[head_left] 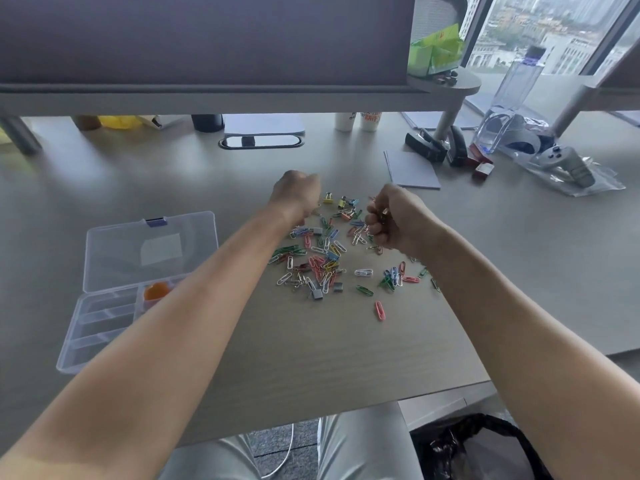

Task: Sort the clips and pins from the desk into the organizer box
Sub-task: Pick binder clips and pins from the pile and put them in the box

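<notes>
1. A loose scatter of coloured paper clips [325,258] is observed at the centre of the desk [311,348], with several small binder clips [341,201] along its far edge and a few grey ones at its near edge.
2. The organizer box [104,320] is found on the desk to the left of the scatter, lid [152,251] folded back. One orange item [156,291] is noted in a far compartment; the other visible compartments appear unfilled, though part of the box is hidden by the left forearm.
3. The left hand [294,195] is seen at the far left edge of the scatter, fingers curled under. Whether anything is held cannot be told, as the palm side is hidden.
4. The right hand [394,220] is seen over the right of the scatter, fingers curled around a small bunch of clips, a gold-coloured one visible at the fingertips.
5. The step in hand is judged to be gathering; sorting is at an early stage.
6. The next move would call for the held clips to be carried leftward across to the box and released into a single compartment, kinds being kept apart.
</notes>
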The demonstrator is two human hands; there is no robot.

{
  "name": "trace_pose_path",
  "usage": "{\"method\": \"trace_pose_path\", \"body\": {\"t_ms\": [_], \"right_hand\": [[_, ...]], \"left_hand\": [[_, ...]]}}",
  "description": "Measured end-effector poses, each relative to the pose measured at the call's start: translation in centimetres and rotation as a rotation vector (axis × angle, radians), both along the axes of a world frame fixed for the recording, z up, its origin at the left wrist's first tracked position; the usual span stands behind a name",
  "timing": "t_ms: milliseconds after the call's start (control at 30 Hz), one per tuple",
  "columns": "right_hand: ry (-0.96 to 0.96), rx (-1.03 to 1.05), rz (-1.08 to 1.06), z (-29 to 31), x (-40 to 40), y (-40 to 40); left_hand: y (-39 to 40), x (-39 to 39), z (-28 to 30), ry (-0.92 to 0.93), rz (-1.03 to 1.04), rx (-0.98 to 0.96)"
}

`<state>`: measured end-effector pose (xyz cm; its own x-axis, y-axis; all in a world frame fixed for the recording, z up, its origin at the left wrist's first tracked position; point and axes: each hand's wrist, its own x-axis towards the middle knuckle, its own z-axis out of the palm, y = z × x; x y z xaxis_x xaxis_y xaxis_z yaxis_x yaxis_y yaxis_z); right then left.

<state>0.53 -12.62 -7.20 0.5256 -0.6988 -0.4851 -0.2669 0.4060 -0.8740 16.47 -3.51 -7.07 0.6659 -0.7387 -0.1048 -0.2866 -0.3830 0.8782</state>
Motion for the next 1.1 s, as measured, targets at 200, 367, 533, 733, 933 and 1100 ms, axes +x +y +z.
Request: {"method": "trace_pose_path", "body": {"t_ms": [200,367,533,733,933,1100], "right_hand": [[-0.016,-0.095,-0.055,-0.9,0.9,-1.0],[-0.083,0.010,-0.047,-0.9,1.5,-2.2],[0.163,-0.384,0.053,-1.4,1.4,-2.9],[0.459,-1.020,0.260,-2.5,1.5,-2.5],[0.572,-1.228,0.331,-3.1,2.5,-1.8],[0.604,-1.329,0.350,-2.8,3.2,-1.7]], "left_hand": [[-3.1,0.4,0.1,-0.179,-0.009,0.061],[-5.0,1.4,-0.4,-0.399,-0.148,0.199],[-5.4,2.2,-1.3,-0.548,-0.240,0.369],[-5.7,2.5,-2.0,-0.615,-0.216,0.338],[-5.2,2.8,-2.0,-0.630,-0.236,0.333],[-4.4,3.2,-2.0,-0.696,-0.250,0.251]]}}
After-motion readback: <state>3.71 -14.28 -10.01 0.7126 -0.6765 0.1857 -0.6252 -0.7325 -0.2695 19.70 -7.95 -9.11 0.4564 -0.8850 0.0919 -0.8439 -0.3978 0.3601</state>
